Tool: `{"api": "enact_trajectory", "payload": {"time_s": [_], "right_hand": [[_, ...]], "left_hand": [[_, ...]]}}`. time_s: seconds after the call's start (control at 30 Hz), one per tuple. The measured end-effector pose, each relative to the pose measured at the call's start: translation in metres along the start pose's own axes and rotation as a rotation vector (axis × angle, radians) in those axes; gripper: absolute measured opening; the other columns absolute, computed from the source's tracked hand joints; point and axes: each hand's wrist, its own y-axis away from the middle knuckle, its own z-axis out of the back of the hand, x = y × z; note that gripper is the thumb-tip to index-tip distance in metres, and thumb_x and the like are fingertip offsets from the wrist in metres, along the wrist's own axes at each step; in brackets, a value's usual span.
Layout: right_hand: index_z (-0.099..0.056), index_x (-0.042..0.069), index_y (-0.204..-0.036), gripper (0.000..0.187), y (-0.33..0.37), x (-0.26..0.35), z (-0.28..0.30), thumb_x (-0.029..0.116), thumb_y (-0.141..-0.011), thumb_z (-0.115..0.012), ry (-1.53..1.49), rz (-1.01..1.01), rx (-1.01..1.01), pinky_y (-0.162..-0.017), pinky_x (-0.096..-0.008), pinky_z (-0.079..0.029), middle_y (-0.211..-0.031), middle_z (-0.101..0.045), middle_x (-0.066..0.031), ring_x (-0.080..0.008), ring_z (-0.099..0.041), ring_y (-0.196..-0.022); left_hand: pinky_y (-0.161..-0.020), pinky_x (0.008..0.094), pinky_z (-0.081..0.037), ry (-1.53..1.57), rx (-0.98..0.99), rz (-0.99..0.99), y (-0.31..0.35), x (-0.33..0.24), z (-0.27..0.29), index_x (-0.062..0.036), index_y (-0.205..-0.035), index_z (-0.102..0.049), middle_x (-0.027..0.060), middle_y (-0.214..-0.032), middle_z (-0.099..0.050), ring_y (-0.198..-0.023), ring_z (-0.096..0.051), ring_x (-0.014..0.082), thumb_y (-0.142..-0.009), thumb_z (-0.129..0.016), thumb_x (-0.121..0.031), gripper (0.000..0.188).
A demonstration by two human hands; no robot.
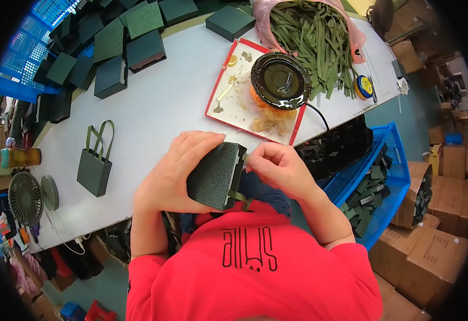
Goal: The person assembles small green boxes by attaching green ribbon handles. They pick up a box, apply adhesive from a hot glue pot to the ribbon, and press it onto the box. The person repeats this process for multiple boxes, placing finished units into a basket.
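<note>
My left hand (pixel 164 174) is wrapped round a small dark green box (pixel 211 175) with a crackled surface, held in front of my chest. Its narrow opening side faces right. At the upper end of that side, my right hand (pixel 281 167) pinches an end of green ribbon (pixel 245 158) between thumb and fingers. More green ribbon (pixel 238 196) sticks out at the box's lower right corner. On the white table (pixel 148 115) to the left stands a small green bag-shaped box (pixel 94 171) with two ribbon handles.
A round black pot (pixel 281 80) of shiny dark liquid sits on a stained red-edged board (pixel 228 96). Behind it, a pink plastic bag (pixel 265 24) holds cut green ribbons (pixel 311 45). Green boxes (pixel 111 75) pile up far left. Nearer are a fan (pixel 26 198) and, right, a blue crate (pixel 389 182).
</note>
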Motion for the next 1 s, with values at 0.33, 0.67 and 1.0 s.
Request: {"api": "enact_trajectory", "payload": {"time_s": [0.33, 0.67, 1.0], "right_hand": [[-0.064, 0.000, -0.088, 0.020, -0.007, 0.001, -0.011, 0.017, -0.099, -0.063, 0.029, -0.023, 0.042, -0.065, -0.0220, -0.046, -0.082, -0.066, -0.0001, -0.0042, -0.059, -0.072], [-0.062, -0.001, -0.078, 0.027, -0.014, -0.014, -0.005, 0.018, -0.098, -0.063, 0.243, -0.005, 0.026, -0.062, -0.0227, -0.044, -0.072, -0.063, -0.0005, -0.0036, -0.055, -0.069], [-0.068, -0.001, -0.111, 0.031, -0.009, -0.012, 0.007, 0.028, -0.101, -0.062, 0.078, 0.019, -0.068, -0.050, -0.0176, -0.035, -0.088, -0.071, -0.0013, -0.0003, -0.048, -0.059]], "left_hand": [[-0.103, 0.0460, -0.044, -0.015, -0.001, -0.035, 0.002, -0.002, 0.006, 0.0011, -0.140, -0.048, 0.0163, -0.134, -0.056, -0.120, -0.053, 0.0383, -0.052, -0.092, -0.021, 0.100], [-0.098, 0.0458, -0.043, -0.137, 0.035, -0.076, -0.001, -0.007, 0.006, -0.0029, -0.136, -0.053, 0.0139, -0.130, -0.058, -0.118, -0.054, 0.0360, -0.055, -0.091, -0.024, 0.091], [-0.102, 0.0472, -0.042, -0.086, -0.014, -0.009, 0.008, 0.002, 0.005, -0.0021, -0.138, -0.050, 0.0144, -0.132, -0.057, -0.120, -0.052, 0.0371, -0.054, -0.091, -0.024, 0.096]]}}
